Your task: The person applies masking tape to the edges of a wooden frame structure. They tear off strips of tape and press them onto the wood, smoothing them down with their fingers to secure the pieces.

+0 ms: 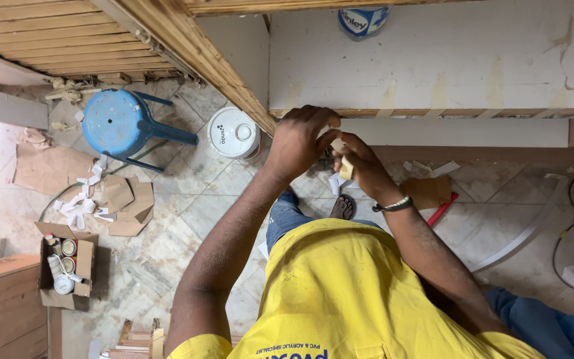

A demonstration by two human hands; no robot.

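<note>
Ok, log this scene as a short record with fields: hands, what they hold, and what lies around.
left hand: left hand at the lower edge of the white panel, fingers curled
right hand: right hand pinching a small pale strip beside the left hand
wrist: beaded bracelet on the right wrist
floor left: blue stool, white tub, cardboard box of cans
floor right: red tool, only partly visible
clothing: yellow shirt
</note>
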